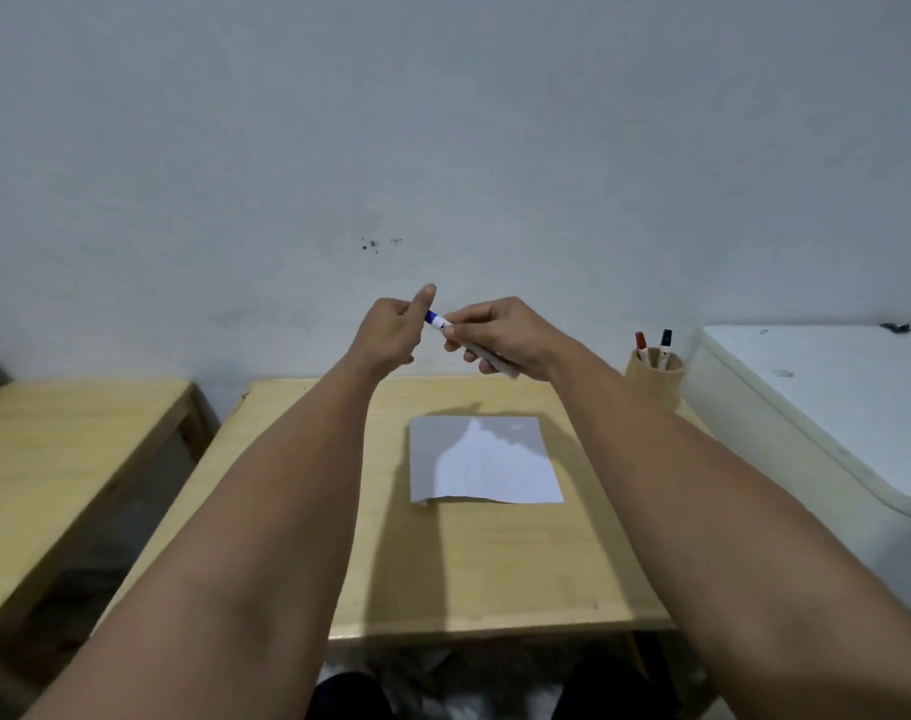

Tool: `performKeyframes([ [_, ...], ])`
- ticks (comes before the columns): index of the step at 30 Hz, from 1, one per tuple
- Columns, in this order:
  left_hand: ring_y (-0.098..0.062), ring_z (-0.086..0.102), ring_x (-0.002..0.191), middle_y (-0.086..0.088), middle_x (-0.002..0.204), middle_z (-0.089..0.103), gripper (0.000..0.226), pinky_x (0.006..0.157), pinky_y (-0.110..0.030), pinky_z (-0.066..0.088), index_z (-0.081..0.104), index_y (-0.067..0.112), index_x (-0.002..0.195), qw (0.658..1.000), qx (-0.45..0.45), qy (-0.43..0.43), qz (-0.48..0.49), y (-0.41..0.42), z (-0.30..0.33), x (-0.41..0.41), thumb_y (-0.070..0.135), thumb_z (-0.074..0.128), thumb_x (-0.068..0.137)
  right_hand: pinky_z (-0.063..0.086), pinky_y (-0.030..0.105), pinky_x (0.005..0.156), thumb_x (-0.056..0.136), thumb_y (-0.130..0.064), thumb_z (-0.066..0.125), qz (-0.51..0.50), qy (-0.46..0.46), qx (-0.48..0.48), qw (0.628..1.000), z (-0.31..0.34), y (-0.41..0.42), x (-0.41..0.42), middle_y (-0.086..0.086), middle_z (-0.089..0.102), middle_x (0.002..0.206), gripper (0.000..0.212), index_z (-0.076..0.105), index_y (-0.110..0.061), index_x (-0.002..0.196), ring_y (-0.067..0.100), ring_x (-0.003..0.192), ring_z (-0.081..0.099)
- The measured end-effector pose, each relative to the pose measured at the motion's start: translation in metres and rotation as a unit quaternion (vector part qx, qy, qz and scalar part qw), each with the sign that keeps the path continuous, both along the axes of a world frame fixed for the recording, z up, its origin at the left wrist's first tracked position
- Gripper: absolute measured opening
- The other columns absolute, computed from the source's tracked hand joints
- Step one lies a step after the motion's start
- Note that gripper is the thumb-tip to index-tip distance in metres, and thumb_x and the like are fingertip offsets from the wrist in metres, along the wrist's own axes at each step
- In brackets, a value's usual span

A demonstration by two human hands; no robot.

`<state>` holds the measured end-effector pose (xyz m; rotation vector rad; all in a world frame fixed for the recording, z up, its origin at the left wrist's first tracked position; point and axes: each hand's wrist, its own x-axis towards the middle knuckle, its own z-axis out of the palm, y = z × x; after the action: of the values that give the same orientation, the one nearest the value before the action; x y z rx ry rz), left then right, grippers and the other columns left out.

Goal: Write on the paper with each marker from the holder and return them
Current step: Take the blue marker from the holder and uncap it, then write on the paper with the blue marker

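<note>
A blue marker [435,320] is held up in front of the wall, above the far edge of the wooden table [474,563]. My right hand [500,335] grips its white barrel. My left hand [393,332] closes around its blue cap end, with the index finger raised. A white sheet of paper [487,462] lies flat on the table below the hands, partly in their shadow. A tan round holder [655,376] stands at the table's far right corner with a red marker [641,345] and a black marker [665,345] upright in it.
A second wooden table [53,449] stands to the left across a gap. A white cabinet or appliance [827,407] stands close on the right. A grey wall rises directly behind the table.
</note>
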<state>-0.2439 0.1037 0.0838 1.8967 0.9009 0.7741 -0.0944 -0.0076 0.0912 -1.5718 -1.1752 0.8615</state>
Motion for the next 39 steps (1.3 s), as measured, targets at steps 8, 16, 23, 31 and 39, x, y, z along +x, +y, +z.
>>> performKeyframes([
  [8,-0.033,0.06,0.08,-0.009,0.078,0.061,0.058,0.077,-0.04,0.055,0.065,0.007,0.083,0.986,0.053,0.094,0.127,0.075,-0.043,-0.068,0.049,0.033,0.106,0.045,0.027,0.056,0.101,-0.011,0.07,-0.096,-0.045,0.028,0.994,-0.06,0.032,-0.001,0.005,0.073,0.085,0.016,0.073,-0.012,0.116,0.013,0.06,0.058],
  [16,-0.036,0.064,0.111,-0.012,0.121,0.066,0.048,0.081,-0.041,0.041,0.059,0.013,0.121,0.848,0.258,0.463,0.02,0.079,-0.143,-0.075,0.047,0.029,0.105,0.056,0.029,0.059,0.103,-0.002,0.047,-0.195,0.324,0.07,0.923,-0.075,0.058,0.011,0.018,0.072,0.1,0.03,0.075,-0.012,0.112,0.024,0.063,0.066],
  [23,-0.032,0.067,0.101,-0.007,0.117,0.066,0.052,0.077,-0.039,0.046,0.058,0.015,0.119,0.854,0.265,0.446,0.036,0.079,-0.163,-0.079,0.055,0.03,0.102,0.062,0.03,0.064,0.1,0.01,0.054,-0.14,0.426,0.086,0.889,-0.092,0.067,0.004,0.011,0.079,0.098,0.038,0.07,-0.01,0.128,0.023,0.078,0.078],
  [31,-0.033,0.062,0.097,-0.004,0.108,0.065,0.047,0.074,-0.041,0.047,0.066,0.016,0.107,0.881,0.413,0.231,0.003,0.041,-0.139,-0.072,0.053,0.041,0.095,0.046,0.024,0.055,0.103,-0.033,0.06,-0.236,0.202,0.047,0.949,-0.1,0.069,-0.019,0.0,0.067,0.07,0.023,0.078,-0.019,0.099,0.011,0.052,0.061],
  [39,-0.021,0.025,0.156,0.003,0.167,0.034,0.061,0.12,-0.04,0.025,0.05,0.024,0.147,0.89,0.318,0.288,-0.157,-0.005,-0.19,-0.069,0.059,0.04,0.099,0.048,0.026,0.048,0.101,-0.034,0.069,-0.246,0.117,0.035,0.962,-0.144,0.079,-0.046,0.002,0.065,0.064,0.026,0.071,-0.013,0.086,0.017,0.053,0.059],
])
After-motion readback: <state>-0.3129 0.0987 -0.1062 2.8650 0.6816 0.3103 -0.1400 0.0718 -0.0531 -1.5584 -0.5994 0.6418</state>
